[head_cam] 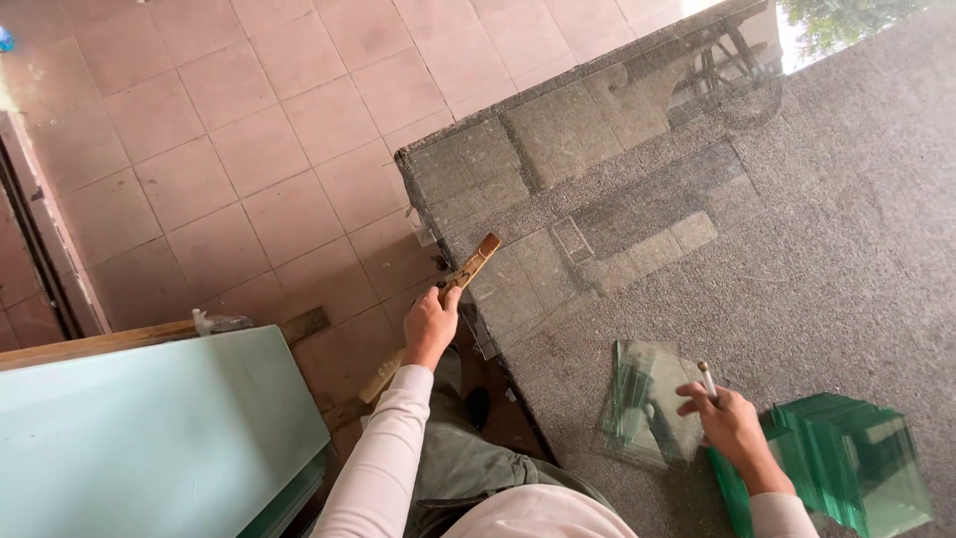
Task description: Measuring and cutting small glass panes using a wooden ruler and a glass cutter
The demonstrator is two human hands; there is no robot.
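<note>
Gripping wooden ruler in left hand, right hand pinching glass cutter above glass pieces

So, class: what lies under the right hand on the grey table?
Under the right hand, which holds a thin pen-like tool, lies a small loose pile of clear glass pieces on the table. The glass directly beneath the palm is hidden.

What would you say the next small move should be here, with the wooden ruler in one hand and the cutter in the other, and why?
Probably bring the wooden ruler across onto the loose glass pieces. The left hand holds it out past the table edge, while the right hand already rests on that glass with the glass cutter raised, so a straightedge seems needed there.
</note>
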